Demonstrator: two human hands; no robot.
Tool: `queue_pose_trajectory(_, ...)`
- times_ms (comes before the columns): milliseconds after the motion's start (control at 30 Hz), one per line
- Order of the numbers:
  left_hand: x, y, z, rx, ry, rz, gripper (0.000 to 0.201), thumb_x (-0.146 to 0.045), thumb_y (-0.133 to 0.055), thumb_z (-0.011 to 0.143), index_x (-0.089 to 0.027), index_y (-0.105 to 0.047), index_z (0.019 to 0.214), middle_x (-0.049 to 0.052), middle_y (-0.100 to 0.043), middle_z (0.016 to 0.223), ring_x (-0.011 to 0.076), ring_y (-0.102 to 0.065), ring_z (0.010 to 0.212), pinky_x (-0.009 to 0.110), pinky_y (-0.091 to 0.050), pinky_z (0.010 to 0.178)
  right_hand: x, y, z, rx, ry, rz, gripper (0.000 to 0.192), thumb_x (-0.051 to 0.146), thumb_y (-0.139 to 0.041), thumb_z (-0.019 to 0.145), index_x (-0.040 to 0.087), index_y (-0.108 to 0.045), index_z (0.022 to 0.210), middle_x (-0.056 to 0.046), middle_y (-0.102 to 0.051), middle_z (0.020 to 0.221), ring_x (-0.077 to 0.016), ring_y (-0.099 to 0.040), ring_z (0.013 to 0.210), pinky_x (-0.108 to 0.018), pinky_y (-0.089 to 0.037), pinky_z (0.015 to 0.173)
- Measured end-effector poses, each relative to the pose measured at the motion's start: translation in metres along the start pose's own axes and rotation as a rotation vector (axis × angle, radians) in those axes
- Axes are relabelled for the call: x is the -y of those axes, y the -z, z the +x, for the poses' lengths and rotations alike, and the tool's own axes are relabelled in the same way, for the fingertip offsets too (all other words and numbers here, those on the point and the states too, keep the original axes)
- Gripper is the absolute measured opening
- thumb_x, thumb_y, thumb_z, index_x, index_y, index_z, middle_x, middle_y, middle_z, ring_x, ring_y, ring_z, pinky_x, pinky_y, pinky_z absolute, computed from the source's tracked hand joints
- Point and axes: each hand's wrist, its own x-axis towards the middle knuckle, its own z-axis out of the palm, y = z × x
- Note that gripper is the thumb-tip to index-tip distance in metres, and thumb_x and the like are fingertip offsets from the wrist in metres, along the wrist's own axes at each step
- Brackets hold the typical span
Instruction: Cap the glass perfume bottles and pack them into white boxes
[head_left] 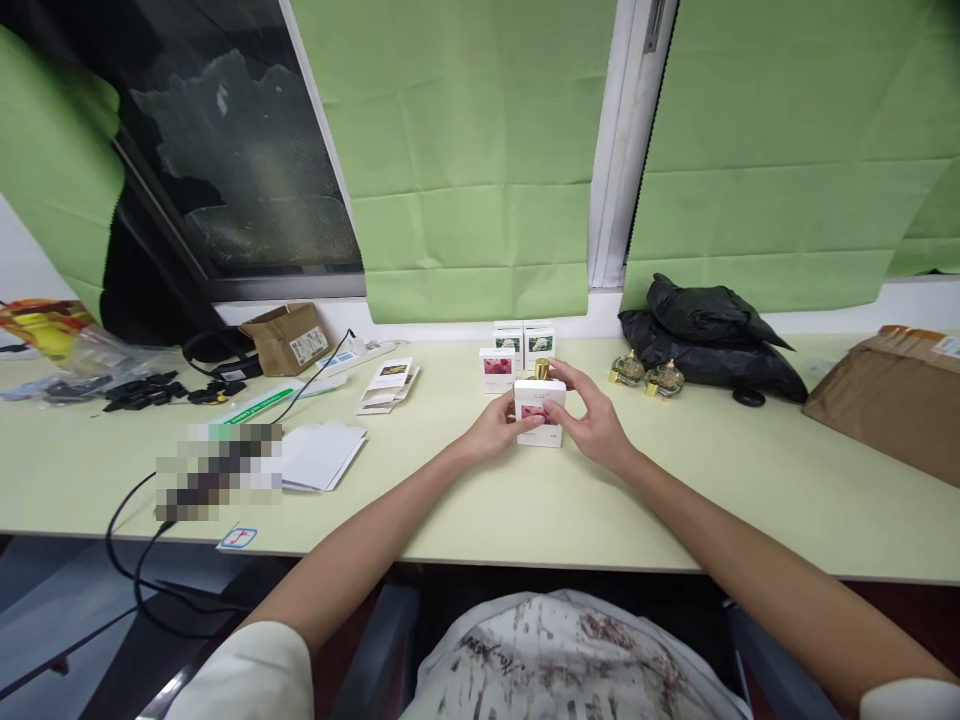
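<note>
Mid-packing, by the look of it: a gold-capped bottle [541,369] stands partway in the open top of a small white box [540,412], only the cap showing above the rim. Left hand [501,428] curled against the box's left face, fingers pinching its front lower corner. Right hand [592,420] cupped round the right side, thumb on the front face and index finger reaching up towards the cap; possibly touching it, too small to tell. Box resting upright on the counter [525,500], out at the reach of both arms, well back from the near edge.

Next move likely calls for steadying the box with the left while the right presses the bottle down flush, then folding the top flap shut; a light, straight push, since a tall, narrow carton would tip easily.

Room for moving: bare counter in front of and beside the hands, plenty towards the near edge. Tighter behind: a pink-fronted box [496,367] just behind and to the left, two green-fronted boxes [525,342] farther back by the wall. Two round glass bottles [646,376] to the right, near a black bag [705,335], apart from the right hand but within a careless sweep. Leaflets [388,385] and white envelopes [322,455] well off to the left, a large cardboard carton [892,400] far right.
</note>
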Motion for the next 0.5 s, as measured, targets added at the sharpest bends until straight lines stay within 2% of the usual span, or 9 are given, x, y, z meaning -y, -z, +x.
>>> queue_pose_trajectory(500,-0.002,-0.001,0.0,0.013,-0.003,0.005,0.059,-0.05,-0.079,0.086,-0.017,-0.063,0.132,0.012,-0.072,0.126,0.0282,-0.067,0.112,0.038,-0.053,0.092,0.011,0.008,0.006,0.069,0.04,-0.09,0.065,0.043,-0.068,0.096,0.041,-0.045,0.156,-0.005,-0.065,0.141,-0.0324,-0.059,0.12,-0.053,-0.049,0.104)
